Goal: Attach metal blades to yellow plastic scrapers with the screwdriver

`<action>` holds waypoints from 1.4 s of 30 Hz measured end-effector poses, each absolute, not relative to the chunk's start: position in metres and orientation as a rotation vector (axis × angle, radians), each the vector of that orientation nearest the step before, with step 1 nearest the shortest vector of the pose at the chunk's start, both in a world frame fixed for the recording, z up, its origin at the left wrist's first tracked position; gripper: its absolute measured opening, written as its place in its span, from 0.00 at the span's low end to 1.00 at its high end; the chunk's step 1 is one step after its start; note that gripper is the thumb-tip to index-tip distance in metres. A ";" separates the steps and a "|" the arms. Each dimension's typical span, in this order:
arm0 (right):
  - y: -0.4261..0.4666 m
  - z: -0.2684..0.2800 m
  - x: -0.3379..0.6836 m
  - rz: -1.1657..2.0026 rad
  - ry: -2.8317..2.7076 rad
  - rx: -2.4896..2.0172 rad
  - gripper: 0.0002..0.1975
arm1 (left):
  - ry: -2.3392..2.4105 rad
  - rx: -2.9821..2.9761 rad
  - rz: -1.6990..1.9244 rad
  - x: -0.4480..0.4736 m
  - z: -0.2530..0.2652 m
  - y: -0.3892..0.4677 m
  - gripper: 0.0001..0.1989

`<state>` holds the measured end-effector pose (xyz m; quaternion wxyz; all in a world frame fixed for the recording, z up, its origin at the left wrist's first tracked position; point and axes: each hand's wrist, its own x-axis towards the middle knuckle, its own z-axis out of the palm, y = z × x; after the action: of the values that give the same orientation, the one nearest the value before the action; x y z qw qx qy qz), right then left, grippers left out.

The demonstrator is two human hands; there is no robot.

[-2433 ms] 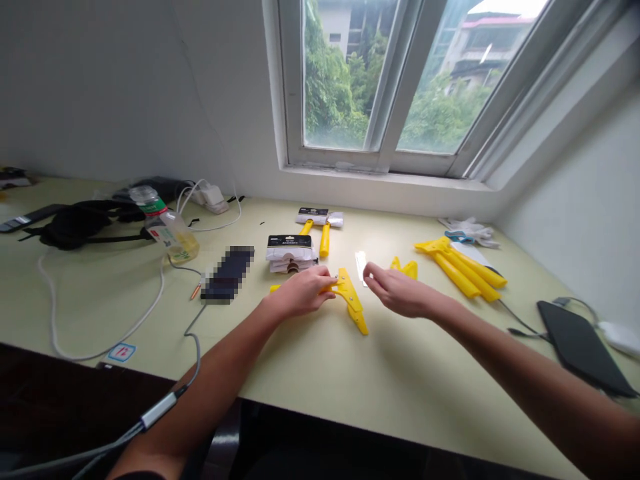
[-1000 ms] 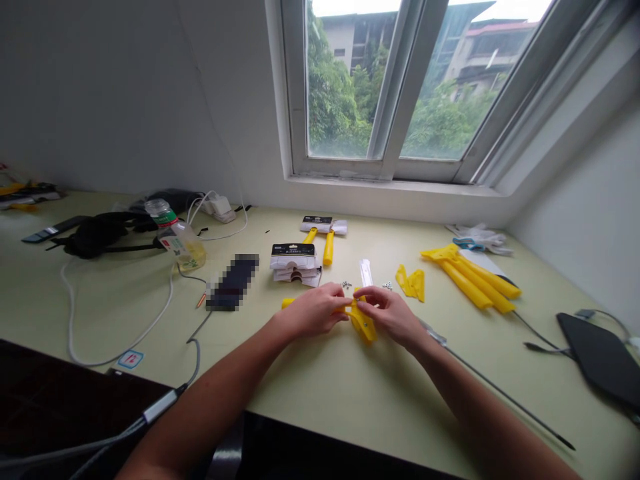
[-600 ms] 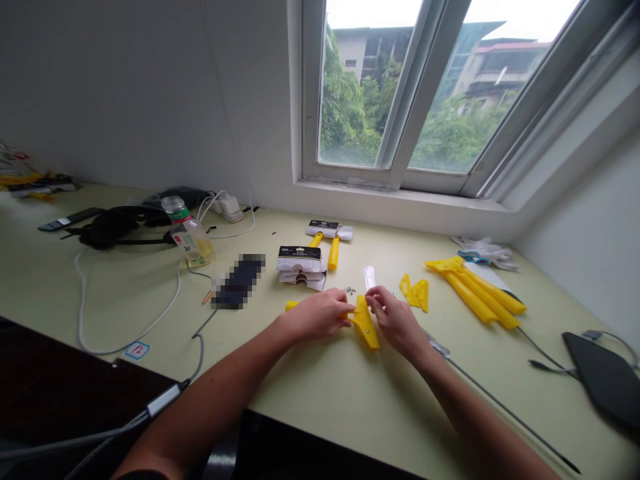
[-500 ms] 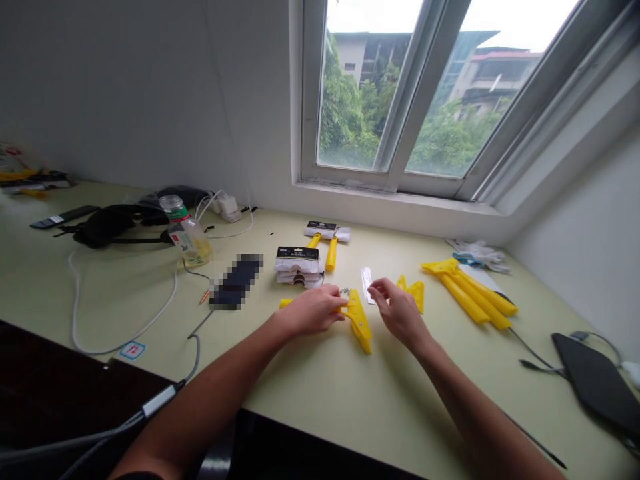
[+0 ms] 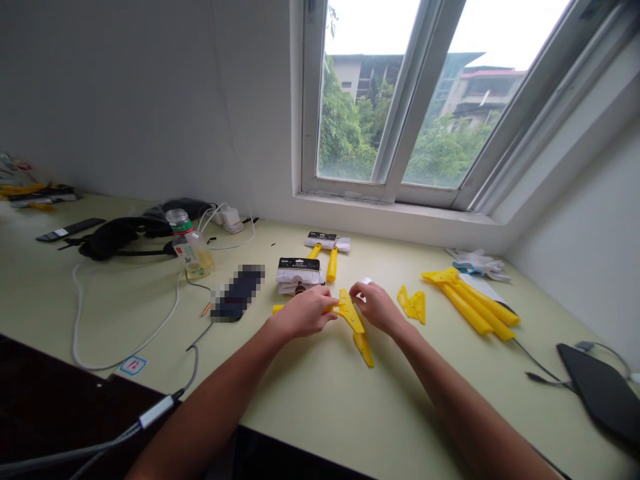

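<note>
Gripping yellow scraper [image 5: 351, 315] by its handle: left hand [image 5: 306, 312], fingers curled round. Right hand [image 5: 377, 308] just beside its head, fingertips nearly together; can't tell if holding anything.

Smooth plastic is seen on the yellow scraper [image 5: 352, 317]; left of it, glossy clear plastic on the bottle [image 5: 192, 251]; right of it, matt cloth on the gloves [image 5: 486, 264].

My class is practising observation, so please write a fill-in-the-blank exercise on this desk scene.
1. The left hand grips a tool coloured ____.
2. Loose flat pieces lie on the ____ side of the right hand.
3. Green trees show through the panes of the ____.
4. The bottle is on the picture's ____ side.

Missing words: yellow; right; window; left.
</note>
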<state>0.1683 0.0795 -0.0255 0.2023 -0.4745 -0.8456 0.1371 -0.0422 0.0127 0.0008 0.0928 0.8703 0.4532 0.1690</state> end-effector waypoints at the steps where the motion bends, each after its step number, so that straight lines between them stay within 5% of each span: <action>1: 0.079 -0.025 0.168 0.386 -2.365 -1.320 0.07 | 1.344 2.585 0.501 -0.042 0.000 0.013 0.10; 10: 0.081 -0.009 0.175 0.586 -2.204 -1.416 0.11 | 1.405 2.585 0.524 -0.042 -0.003 0.016 0.09; 22: 0.079 0.016 0.179 1.536 -2.106 -1.196 0.17 | 1.640 2.513 0.685 -0.035 -0.004 0.017 0.09; 31: 0.080 0.015 0.176 1.567 -2.068 -1.106 0.18 | 1.667 2.479 0.661 -0.035 -0.005 0.017 0.09; 42: 0.077 0.007 0.171 1.183 -2.283 -1.056 0.10 | 1.705 2.421 0.646 -0.037 -0.003 0.017 0.11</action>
<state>0.1711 0.0769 0.0072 0.1800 -0.3738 -0.8078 0.4188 -0.0368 0.0169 -0.0028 0.0556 0.7976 0.5616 0.2129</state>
